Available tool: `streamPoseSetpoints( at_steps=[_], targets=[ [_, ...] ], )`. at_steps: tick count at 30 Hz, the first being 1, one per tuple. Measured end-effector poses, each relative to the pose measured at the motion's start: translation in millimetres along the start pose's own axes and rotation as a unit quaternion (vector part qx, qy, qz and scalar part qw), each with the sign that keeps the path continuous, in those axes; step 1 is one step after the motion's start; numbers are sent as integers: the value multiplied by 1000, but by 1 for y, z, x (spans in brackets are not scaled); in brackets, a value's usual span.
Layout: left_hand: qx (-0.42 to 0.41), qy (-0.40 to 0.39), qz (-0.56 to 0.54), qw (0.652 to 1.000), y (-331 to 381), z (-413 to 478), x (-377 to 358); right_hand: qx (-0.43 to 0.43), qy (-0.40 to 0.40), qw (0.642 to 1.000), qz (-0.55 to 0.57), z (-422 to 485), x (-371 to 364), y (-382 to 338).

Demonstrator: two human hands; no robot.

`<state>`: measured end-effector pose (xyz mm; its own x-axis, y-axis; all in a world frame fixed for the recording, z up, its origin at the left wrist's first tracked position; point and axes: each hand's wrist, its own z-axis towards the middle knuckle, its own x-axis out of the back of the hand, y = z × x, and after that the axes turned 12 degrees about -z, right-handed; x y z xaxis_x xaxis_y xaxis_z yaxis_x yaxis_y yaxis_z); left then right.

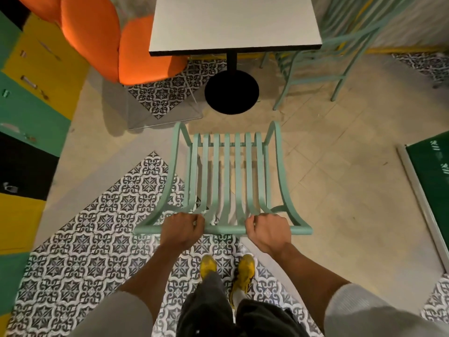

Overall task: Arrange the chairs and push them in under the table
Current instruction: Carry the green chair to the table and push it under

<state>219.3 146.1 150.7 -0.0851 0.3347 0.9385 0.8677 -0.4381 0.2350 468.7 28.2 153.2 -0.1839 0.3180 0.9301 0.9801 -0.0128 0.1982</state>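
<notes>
A mint-green slatted metal chair point(226, 171) stands on the floor right in front of me, its seat pointing toward the table. My left hand point(182, 231) and my right hand point(269, 232) both grip the top rail of its backrest, about a shoulder's width apart. The white square table point(233, 25) on a black post with a round black base point(231, 92) stands just beyond the chair's front edge. A second mint-green chair point(323, 59) sits at the table's right side, partly under it.
An orange cushioned seat point(116, 37) fills the table's left side. Green, yellow and black cabinets point(31, 105) line the left wall. A green board point(432, 171) leans at the right. My yellow shoes point(228, 268) stand on patterned tiles behind the chair.
</notes>
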Motion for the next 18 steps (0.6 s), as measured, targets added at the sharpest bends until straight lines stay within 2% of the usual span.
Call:
streamPoseSetpoints(
  at_steps=[2,11,13,15,18],
  targets=[
    [12,7,-12,1000,3,16,3,-18,-13,1000,-3,14,3,8],
    [13,-2,-37,999,5,93,17,-6,-36,999,-12,83,15,48],
    [-4,-8,-9,1000,5,111,21,-7,-40,999,-12,96,24,58],
    [-36,-11,19,999,5,130,26,-29,-52,998,-10,113,30,66],
    [-9,-11,-27,1000,5,157,34,-109,-61,991,38,140,40,75]
  ],
)
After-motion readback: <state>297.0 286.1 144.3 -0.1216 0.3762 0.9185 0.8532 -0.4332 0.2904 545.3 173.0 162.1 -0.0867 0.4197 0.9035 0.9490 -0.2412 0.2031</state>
